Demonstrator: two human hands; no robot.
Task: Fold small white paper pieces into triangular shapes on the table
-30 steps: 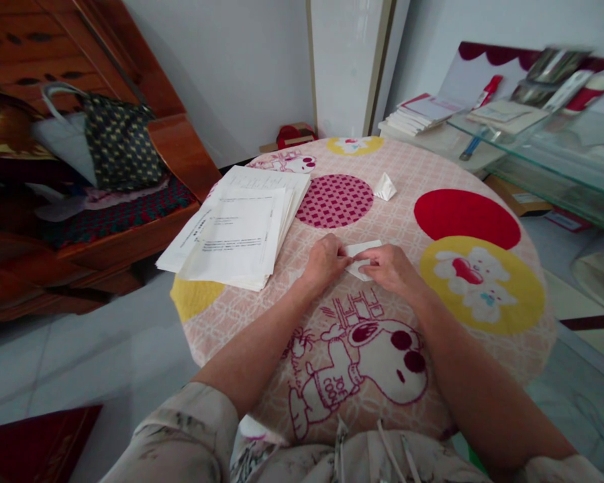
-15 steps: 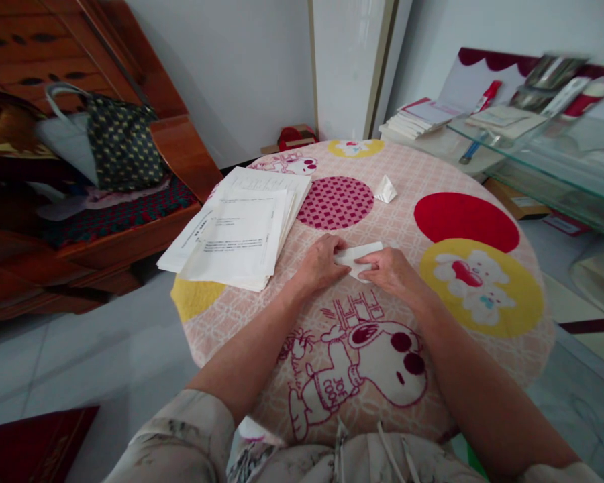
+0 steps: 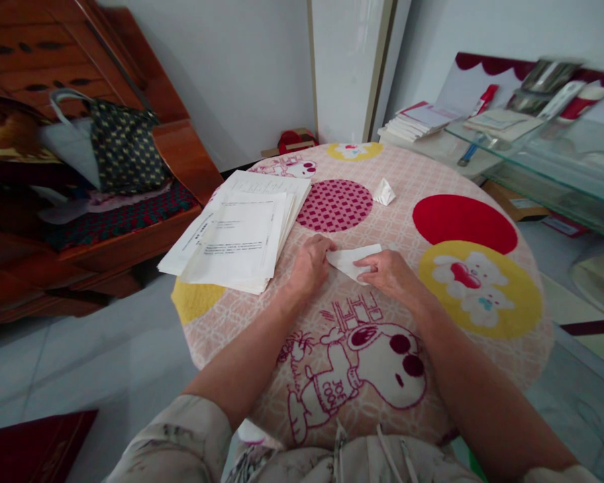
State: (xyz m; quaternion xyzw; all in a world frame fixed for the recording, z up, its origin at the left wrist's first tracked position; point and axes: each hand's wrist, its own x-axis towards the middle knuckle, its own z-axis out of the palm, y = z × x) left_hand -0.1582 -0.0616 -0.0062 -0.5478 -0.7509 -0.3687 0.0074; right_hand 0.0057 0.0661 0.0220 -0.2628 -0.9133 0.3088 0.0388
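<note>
I see my left hand (image 3: 309,263) and my right hand (image 3: 390,272) together near the middle of the round table (image 3: 483,365), which is covered with a pink cartoon-print cloth. Between them lies a folded white paper (image 3: 353,257), flat on the cloth. My left hand is curled over the paper's left end and grasps it there. My right hand pinches the near right edge, thumb against fingers. Just to the left of my left hand, a stack of printed sheets (image 3: 241,231) hangs partly over the table's edge. A small folded paper shape (image 3: 384,192) sits farther back on the cloth, well apart from my hands. Beyond the table on the left, a dark patterned bag (image 3: 123,144) rests on a wooden bench (image 3: 181,157).
</note>
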